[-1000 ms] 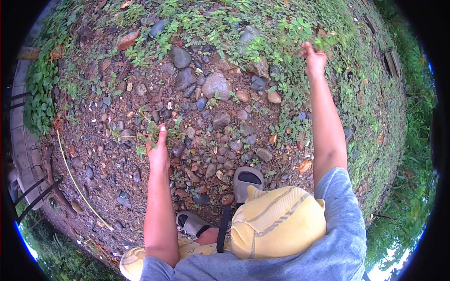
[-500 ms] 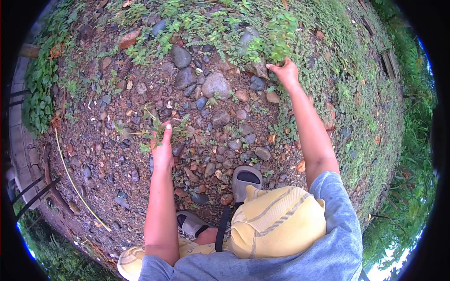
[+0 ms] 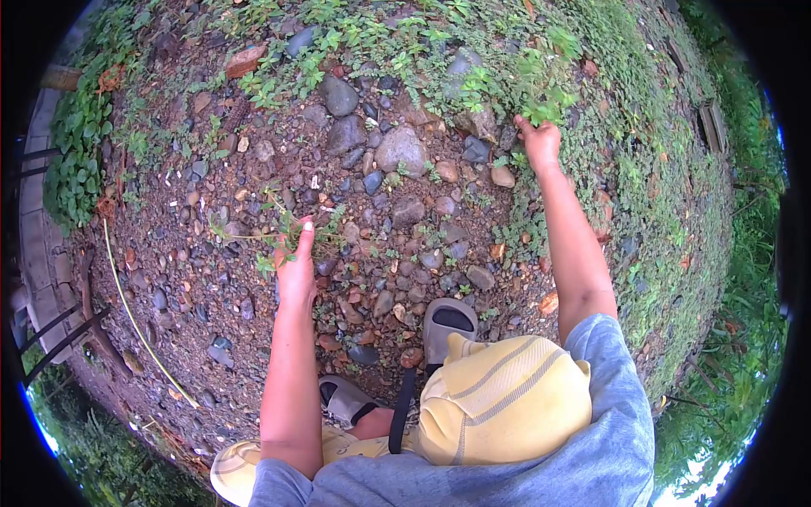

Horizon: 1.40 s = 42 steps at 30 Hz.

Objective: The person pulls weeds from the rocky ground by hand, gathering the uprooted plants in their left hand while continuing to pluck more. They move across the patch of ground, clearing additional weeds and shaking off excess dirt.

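Note:
My left hand (image 3: 296, 258) is closed round a small bunch of pulled weeds (image 3: 274, 235), held above the pebbly soil left of centre. Thin stems and leaves stick out on both sides of the thumb. At the upper right, my right hand (image 3: 539, 145) is closed at the base of a leafy green plant (image 3: 547, 95). Its fingers are pressed together, and the stem between them is mostly hidden. Low green weeds and a brown rock (image 3: 478, 123) lie just beside that hand.
Grey stones, among them a large pale one (image 3: 401, 150), lie embedded in the soil. A long pale stem (image 3: 135, 325) and a dark stick (image 3: 95, 313) lie at the left near a paved edge (image 3: 40, 245). Sandalled feet (image 3: 448, 325) stand below.
My right hand has closed from a spread thumb to a grip on the plant, whose top now leans lower and to the right. The view has shifted slightly; my left hand still holds its weeds.

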Tool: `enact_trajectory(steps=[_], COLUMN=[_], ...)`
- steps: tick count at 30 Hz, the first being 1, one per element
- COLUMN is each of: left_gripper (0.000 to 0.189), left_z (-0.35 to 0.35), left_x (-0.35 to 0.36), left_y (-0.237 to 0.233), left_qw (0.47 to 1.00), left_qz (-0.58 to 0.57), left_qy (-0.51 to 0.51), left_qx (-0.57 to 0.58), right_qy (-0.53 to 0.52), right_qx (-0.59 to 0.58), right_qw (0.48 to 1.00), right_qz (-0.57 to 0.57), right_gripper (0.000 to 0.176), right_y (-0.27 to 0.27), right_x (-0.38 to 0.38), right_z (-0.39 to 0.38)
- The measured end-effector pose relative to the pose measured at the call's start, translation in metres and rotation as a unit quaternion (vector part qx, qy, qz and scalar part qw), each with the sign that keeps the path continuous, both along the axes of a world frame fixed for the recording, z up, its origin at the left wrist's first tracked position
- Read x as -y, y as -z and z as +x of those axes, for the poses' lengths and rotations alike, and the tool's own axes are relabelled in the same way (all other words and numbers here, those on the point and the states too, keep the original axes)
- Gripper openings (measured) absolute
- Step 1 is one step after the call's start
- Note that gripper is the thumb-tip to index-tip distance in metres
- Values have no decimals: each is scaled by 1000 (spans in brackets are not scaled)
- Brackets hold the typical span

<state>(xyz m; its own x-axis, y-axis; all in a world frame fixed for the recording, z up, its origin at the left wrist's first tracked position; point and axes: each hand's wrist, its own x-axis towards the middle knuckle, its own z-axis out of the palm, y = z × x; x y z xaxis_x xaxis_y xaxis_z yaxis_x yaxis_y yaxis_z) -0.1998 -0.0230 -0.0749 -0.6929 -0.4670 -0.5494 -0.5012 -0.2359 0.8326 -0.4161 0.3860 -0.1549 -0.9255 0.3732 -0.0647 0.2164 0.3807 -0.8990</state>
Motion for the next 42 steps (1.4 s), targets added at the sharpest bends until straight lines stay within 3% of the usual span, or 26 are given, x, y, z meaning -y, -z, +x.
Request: enact_trajectory(steps=[3, 5, 6, 8, 11, 13, 14, 15, 17, 18, 19, 20, 21, 23, 24, 26, 29, 33, 35, 39, 40, 42], left_gripper=[36, 46, 51, 42, 41, 47, 50, 54, 64, 65, 67, 64, 63, 63, 59, 57, 49, 59, 60, 56, 55, 54], left_z=[-3, -4, -5, -9, -15, -15, -15, -14, -11, -9, -7, -7, -5, 3, 6, 11, 19, 25, 26, 25, 26, 26], left_x=[2, 0, -1, -1, -7, -13, -16, -19, -27, -37, -42, -41, -42, -45, -41, -36, -30, -12, -5, -6, -8, -12], left_y=[-2, -6, -7, -8, -12, -12, -7, -2, 5, 1, -3, -12, -11, -7, -7, -6, 1, 8, 8, -4, -5, -5], left_qw=[1000, 999, 999, 999, 1000, 1000, 1000, 999, 1000, 998, 995, 995, 994, 992, 990, 995, 999, 1000, 1000, 1000, 1000, 1000], left_qz=[-28, 4, 20, 16, 23, 20, 13, 6, 4, -10, -25, 27, 29, 35, 83, 73, 29, 10, 9, 7, 7, 10], left_qy=[-11, -37, -51, -33, -14, 1, 11, 22, 0, -11, -23, 93, 102, 119, 105, 62, 26, 15, 22, 28, 24, 16], left_qx=[8, 4, 1, -4, -12, -18, -21, -24, 26, 62, 98, -7, -17, -39, -37, 2, -18, 2, -3, -10, -9, -10], right_qy=[-5, -25, -36, -60, -163, -259, -303, -371, -456, -501, -523, -542, -555, -544, -564, -605, -569, -395, -388, -388, -380, -370], right_qx=[-48, -108, -108, -109, 16, 118, 147, 85, 166, 123, 87, 48, 30, -8, -14, -22, -14, 17, 42, -12, -32, -49], right_qw=[996, 987, 989, 991, 983, 957, 936, 915, 858, 840, 839, 830, 823, 838, 824, 793, 821, 891, 870, 861, 868, 864], right_qz=[-70, -116, -96, -56, 81, 52, 101, 135, 167, 168, 124, 123, 120, 48, 53, 62, 40, 224, 302, 328, 319, 337], right_gripper=[22, 18, 18, 18, 19, 26, 26, 28, 26, 25, 23, 20, 21, 24, 26, 30, 41, 48, 51, 37, 22, 16], right_y=[-6, -54, -75, -113, -147, -155, -155, -124, -121, -112, -107, -89, -62, -70, -71, -70, -82, -79, -73, -41, -36, -30], right_x=[-3, -3, -4, -5, 25, 74, 104, 126, 180, 199, 211, 224, 233, 238, 237, 232, 209, 156, 138, 128, 127, 128], right_z=[7, 3, -1, -11, -7, 14, 30, 43, 77, 93, 109, 123, 138, 150, 154, 161, 149, 105, 92, 85, 83, 82])
